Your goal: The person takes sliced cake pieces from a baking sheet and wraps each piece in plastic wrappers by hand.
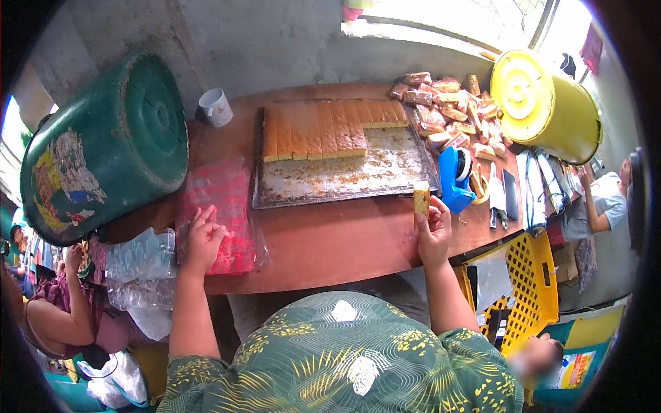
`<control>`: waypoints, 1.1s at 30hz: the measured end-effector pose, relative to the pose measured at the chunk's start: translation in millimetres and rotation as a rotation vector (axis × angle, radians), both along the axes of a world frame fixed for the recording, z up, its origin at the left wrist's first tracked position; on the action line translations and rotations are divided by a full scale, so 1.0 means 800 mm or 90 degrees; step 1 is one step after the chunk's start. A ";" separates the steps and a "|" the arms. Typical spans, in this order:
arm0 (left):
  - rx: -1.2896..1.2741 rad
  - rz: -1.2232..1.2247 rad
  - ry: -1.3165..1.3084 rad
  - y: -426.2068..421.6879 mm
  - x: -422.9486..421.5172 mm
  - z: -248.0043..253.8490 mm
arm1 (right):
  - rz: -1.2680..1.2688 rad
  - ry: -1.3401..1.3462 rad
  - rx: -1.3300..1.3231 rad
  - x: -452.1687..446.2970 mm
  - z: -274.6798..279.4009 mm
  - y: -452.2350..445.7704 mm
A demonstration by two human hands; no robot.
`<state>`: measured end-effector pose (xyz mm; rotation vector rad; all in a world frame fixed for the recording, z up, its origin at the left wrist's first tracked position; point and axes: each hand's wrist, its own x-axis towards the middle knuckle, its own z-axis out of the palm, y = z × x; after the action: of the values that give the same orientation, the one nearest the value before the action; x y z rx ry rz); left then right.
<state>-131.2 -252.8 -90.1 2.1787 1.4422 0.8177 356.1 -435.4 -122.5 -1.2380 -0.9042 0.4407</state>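
My right hand (434, 234) pinches a cake slice (421, 197) upright at the front right corner of the baking tray (323, 196). On the tray lies a sheet of brown-topped sponge cake (317, 129), cut into slices, with its front right part gone. My left hand (203, 241) is over a stack of clear plastic bags with red print (231, 199), fingers spread and partly bent. Whether its fingertips touch the top bag I cannot tell.
Wrapped slices (451, 110) lie heaped at the back right. Near them are a blue tape dispenser (454, 180), a yellow bucket (551, 103) and a knife (496, 193). A green bin (103, 144) and mug (216, 108) stand left. Other people sit at both sides.
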 end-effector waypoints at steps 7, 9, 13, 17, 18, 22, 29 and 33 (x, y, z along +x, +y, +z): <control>-0.022 0.003 -0.009 0.011 -0.010 -0.020 | 0.025 0.104 0.055 0.007 0.006 0.003; -0.053 0.003 -0.021 0.012 -0.013 -0.018 | 0.014 0.114 0.066 0.006 0.010 0.003; -0.025 -0.021 0.071 -0.015 0.011 0.032 | 0.035 0.128 0.066 0.007 0.014 0.006; -0.018 -0.024 0.057 -0.002 -0.003 0.004 | 0.049 0.107 0.062 0.011 0.008 0.008; -0.032 -0.020 0.050 -0.003 -0.007 0.000 | 0.047 0.098 0.060 0.010 0.006 0.007; -0.072 -0.033 0.011 0.014 -0.018 -0.006 | 0.038 0.091 0.060 0.012 -0.001 0.008; -0.103 -0.075 0.012 0.010 -0.018 0.005 | 0.051 0.022 0.018 0.018 -0.016 0.009; -0.093 -0.078 0.094 0.007 -0.005 0.021 | 0.051 0.019 0.020 0.015 -0.016 0.006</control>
<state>-135.5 -247.4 -73.0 2.2288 1.3730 0.5016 368.0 -430.7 -135.1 -1.1674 -0.9341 0.5054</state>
